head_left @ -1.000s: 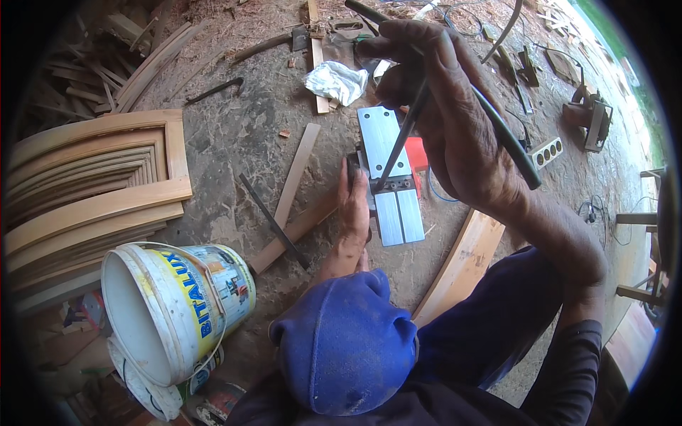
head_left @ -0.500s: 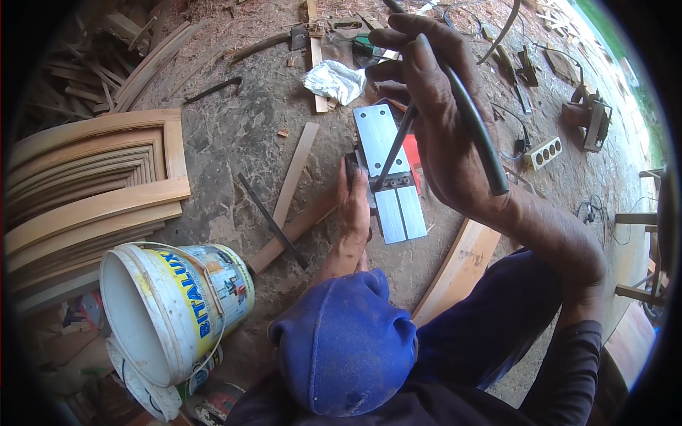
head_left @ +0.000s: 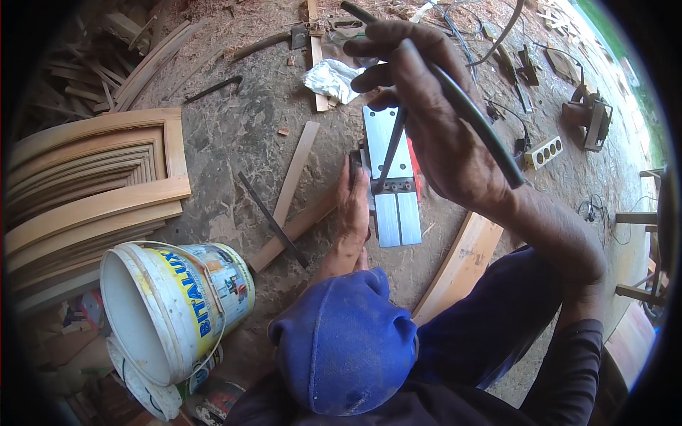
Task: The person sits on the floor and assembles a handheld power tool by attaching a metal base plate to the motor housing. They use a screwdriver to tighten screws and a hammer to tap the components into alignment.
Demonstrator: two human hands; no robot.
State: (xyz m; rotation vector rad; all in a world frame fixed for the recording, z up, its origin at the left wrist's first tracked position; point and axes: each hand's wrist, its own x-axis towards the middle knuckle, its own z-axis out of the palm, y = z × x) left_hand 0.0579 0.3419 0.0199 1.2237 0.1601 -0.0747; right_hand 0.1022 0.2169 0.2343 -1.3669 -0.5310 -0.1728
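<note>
An electric hand planer (head_left: 398,216) lies with its silvery sole facing up, its dark cutter block showing across the middle. My left hand (head_left: 352,202) is closed along the planer's left side, fingers partly hidden behind it. Above the planer's right side is my right hand (head_left: 444,121), fingers curled around a dark wrench (head_left: 391,153). The wrench's thin shaft slants down to the cutter block, where its tip meets the row of bolts. A thicker dark bar (head_left: 483,124) passes through the same hand, sticking out past the fingers and the wrist; its join to the shaft is hidden.
My blue-trousered knee (head_left: 341,348) is close below the planer. A white bucket (head_left: 135,312) lies tilted at left, near stacked wooden frames (head_left: 163,188). Wood strips (head_left: 297,170), a white cloth (head_left: 331,79), a power strip (head_left: 543,152) and another power tool (head_left: 595,124) lie around the floor.
The planer has turned slightly, its far end shifting right. My right hand has rotated a little with the wrench, the bar's lower end swinging right. The left hand stays on the planer.
</note>
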